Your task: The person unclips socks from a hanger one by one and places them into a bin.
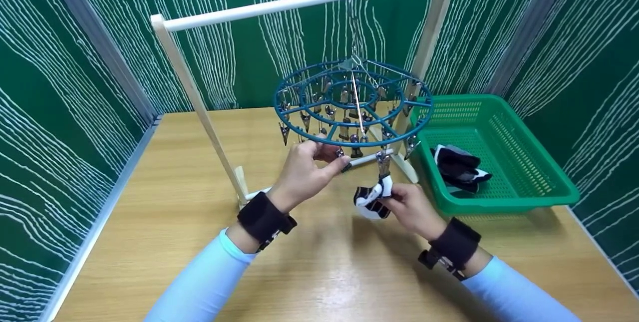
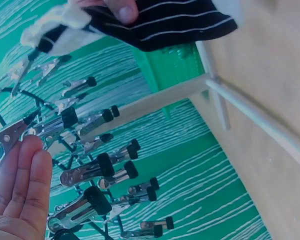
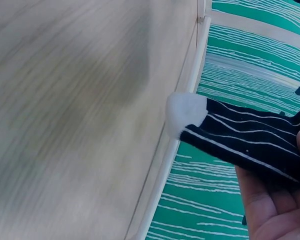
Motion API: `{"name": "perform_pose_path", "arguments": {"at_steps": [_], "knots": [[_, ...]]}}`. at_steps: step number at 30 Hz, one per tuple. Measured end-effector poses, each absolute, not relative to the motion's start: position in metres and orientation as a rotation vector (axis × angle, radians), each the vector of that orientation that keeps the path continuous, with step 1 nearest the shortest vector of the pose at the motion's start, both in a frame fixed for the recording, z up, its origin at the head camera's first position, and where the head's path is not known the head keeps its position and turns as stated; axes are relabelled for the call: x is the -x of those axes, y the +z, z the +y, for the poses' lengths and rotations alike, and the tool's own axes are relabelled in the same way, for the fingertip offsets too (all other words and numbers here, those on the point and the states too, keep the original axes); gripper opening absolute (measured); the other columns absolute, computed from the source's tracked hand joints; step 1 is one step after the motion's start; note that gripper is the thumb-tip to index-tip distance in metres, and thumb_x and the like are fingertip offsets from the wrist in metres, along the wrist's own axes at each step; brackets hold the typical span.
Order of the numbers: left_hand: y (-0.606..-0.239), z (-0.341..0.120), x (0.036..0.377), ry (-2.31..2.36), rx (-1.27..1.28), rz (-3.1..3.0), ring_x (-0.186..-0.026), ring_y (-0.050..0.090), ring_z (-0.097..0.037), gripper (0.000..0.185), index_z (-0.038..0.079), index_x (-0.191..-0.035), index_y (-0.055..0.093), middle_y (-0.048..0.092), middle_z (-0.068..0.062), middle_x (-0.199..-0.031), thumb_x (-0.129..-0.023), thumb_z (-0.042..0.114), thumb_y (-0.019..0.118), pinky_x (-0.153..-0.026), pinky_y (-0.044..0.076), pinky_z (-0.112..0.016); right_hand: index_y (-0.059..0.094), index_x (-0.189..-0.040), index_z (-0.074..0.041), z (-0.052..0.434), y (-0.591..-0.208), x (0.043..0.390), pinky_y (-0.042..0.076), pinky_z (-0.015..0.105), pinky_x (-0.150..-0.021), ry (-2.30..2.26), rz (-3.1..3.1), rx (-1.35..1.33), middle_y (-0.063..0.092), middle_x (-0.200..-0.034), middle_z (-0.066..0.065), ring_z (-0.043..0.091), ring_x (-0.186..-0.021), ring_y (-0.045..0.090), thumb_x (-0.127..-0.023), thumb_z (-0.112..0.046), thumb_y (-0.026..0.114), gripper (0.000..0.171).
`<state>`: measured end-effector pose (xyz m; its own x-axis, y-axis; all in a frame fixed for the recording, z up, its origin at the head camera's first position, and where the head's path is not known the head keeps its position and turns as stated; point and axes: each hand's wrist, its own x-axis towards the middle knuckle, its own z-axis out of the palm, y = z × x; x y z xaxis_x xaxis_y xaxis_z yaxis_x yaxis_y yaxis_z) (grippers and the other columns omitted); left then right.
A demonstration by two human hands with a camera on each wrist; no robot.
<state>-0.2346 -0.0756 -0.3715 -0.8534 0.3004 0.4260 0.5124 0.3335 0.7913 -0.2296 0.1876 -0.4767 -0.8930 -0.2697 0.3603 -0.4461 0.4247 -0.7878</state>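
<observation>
A round teal clip hanger (image 1: 352, 100) with several metal clips hangs from the wooden rack's top rod (image 1: 299, 2). My left hand (image 1: 328, 156) reaches up to the hanger's near rim. In the left wrist view its fingers (image 2: 20, 185) lie straight beside a clip (image 2: 10, 135). My right hand (image 1: 395, 194) pinches a black sock with white stripes (image 1: 372, 201), whose top meets a front clip (image 1: 383, 161). The sock (image 3: 250, 137) lies over my right palm (image 3: 275, 205) in the right wrist view. The left wrist view shows the same sock (image 2: 160, 22) at its top edge.
A green plastic basket (image 1: 504, 203) stands at the right on the wooden table (image 1: 174, 222), with more dark socks (image 1: 459, 168) inside. The rack's slanted posts (image 1: 199, 107) and foot rail stand behind the hands. Green patterned walls enclose the table.
</observation>
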Motion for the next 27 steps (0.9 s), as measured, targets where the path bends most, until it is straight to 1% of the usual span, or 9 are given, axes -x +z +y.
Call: {"name": "perform_pose_path", "arguments": {"at_steps": [2,5,9,14,20,22,23,25,27], "knots": [[-0.372,-0.076,0.236,-1.544,0.742,-2.379,-0.092,0.078,-0.029,0.02,-0.003,-0.11,0.077,0.08,-0.016,-0.1,-0.1,0.014,0.079,-0.093,0.065,-0.043,0.079,-0.089,0.008,0.192,-0.475,0.228,0.051,0.017,-0.063,1.443,-2.475,-0.628,0.079,-0.084,0.02,-0.002,-0.07,0.059,-0.091,0.013,0.072,0.009],[-0.373,-0.076,0.237,-1.553,0.746,-2.36,-0.091,0.077,-0.029,0.019,-0.003,-0.109,0.078,0.08,-0.016,-0.099,-0.099,0.013,0.079,-0.093,0.065,-0.045,0.079,-0.086,0.006,0.199,-0.47,0.227,0.049,0.016,-0.061,1.438,-2.449,-0.607,0.077,-0.08,0.017,-0.002,-0.068,0.057,-0.091,0.015,0.071,0.013],[-0.374,-0.076,0.237,-1.544,0.749,-2.34,-0.091,0.078,-0.028,0.019,-0.002,-0.108,0.078,0.08,-0.014,-0.1,-0.1,0.014,0.08,-0.093,0.065,-0.041,0.078,-0.086,0.006,0.21,-0.462,0.224,0.049,0.016,-0.06,1.481,-2.431,-0.54,0.077,-0.083,0.017,-0.001,-0.068,0.057,-0.091,0.017,0.069,0.015],[-0.376,-0.076,0.238,-1.543,0.744,-2.336,-0.093,0.078,-0.026,0.018,-0.001,-0.109,0.077,0.08,-0.013,-0.102,-0.1,0.014,0.08,-0.093,0.064,-0.036,0.079,-0.091,0.006,0.226,-0.452,0.221,0.053,0.014,-0.066,1.469,-2.424,-0.483,0.08,-0.09,0.019,-0.002,-0.073,0.062,-0.092,0.017,0.069,0.016],[-0.377,-0.076,0.238,-1.58,0.735,-2.325,-0.095,0.078,-0.029,0.019,-0.002,-0.11,0.077,0.08,-0.015,-0.103,-0.1,0.014,0.08,-0.095,0.064,-0.046,0.081,-0.099,0.007,0.248,-0.438,0.221,0.056,0.01,-0.074,1.425,-2.421,-0.468,0.081,-0.099,0.025,-0.007,-0.083,0.067,-0.094,0.016,0.07,0.014],[-0.377,-0.076,0.239,-1.588,0.733,-2.324,-0.095,0.077,-0.03,0.019,-0.003,-0.109,0.077,0.08,-0.015,-0.103,-0.1,0.014,0.08,-0.095,0.064,-0.047,0.08,-0.101,0.008,0.255,-0.433,0.223,0.057,0.009,-0.075,1.409,-2.428,-0.467,0.081,-0.101,0.024,-0.009,-0.085,0.068,-0.095,0.015,0.07,0.013],[-0.378,-0.076,0.239,-1.59,0.732,-2.325,-0.095,0.077,-0.03,0.019,-0.003,-0.109,0.077,0.08,-0.015,-0.103,-0.1,0.014,0.08,-0.095,0.064,-0.047,0.08,-0.1,0.009,0.259,-0.43,0.224,0.057,0.008,-0.075,1.4,-2.428,-0.464,0.082,-0.1,0.021,-0.01,-0.085,0.068,-0.095,0.014,0.07,0.013],[-0.378,-0.076,0.239,-1.59,0.731,-2.33,-0.094,0.077,-0.029,0.019,-0.003,-0.109,0.077,0.08,-0.015,-0.103,-0.1,0.014,0.08,-0.095,0.064,-0.045,0.081,-0.098,0.009,0.266,-0.425,0.226,0.056,0.008,-0.073,1.377,-2.416,-0.453,0.083,-0.095,0.008,-0.01,-0.083,0.067,-0.094,0.014,0.071,0.011],[-0.378,-0.076,0.24,-1.585,0.729,-2.336,-0.094,0.077,-0.028,0.019,-0.002,-0.109,0.077,0.08,-0.014,-0.103,-0.1,0.015,0.079,-0.095,0.064,-0.042,0.081,-0.096,0.009,0.274,-0.419,0.229,0.055,0.007,-0.072,1.359,-2.398,-0.439,0.081,-0.09,-0.009,-0.01,-0.081,0.067,-0.094,0.014,0.072,0.01]]}}
